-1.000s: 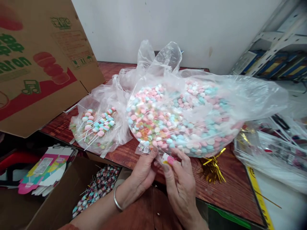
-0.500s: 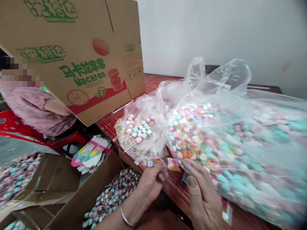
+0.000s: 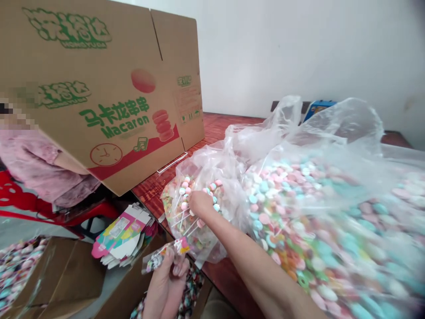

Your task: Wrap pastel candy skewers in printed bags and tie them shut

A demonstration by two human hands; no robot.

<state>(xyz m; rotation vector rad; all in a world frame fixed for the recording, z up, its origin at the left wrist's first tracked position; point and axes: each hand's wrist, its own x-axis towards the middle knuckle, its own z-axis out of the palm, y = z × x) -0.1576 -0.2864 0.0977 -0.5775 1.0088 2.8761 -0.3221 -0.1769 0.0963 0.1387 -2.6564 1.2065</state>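
My left hand is low in front, closed on a small wrapped candy skewer in a clear printed sleeve. My right hand reaches forward into a small clear bag of pastel candy skewers. Its fingers curl down among the white sticks, and what they grip is hidden. Right beside it lies a large clear bag stuffed with pink, blue and white candy skewers. Both bags rest on a red-brown wooden table.
A big "Macaron" cardboard box leans over the table's left end. Below the edge lie flat colourful cartons and an open brown box with wrapped candies. Another person in a pink top sits at left by a red stool.
My right hand left the wrapped skewer and reached forward into the small bag. My left hand dropped lower, keeping the wrapped skewer. The view swung left.
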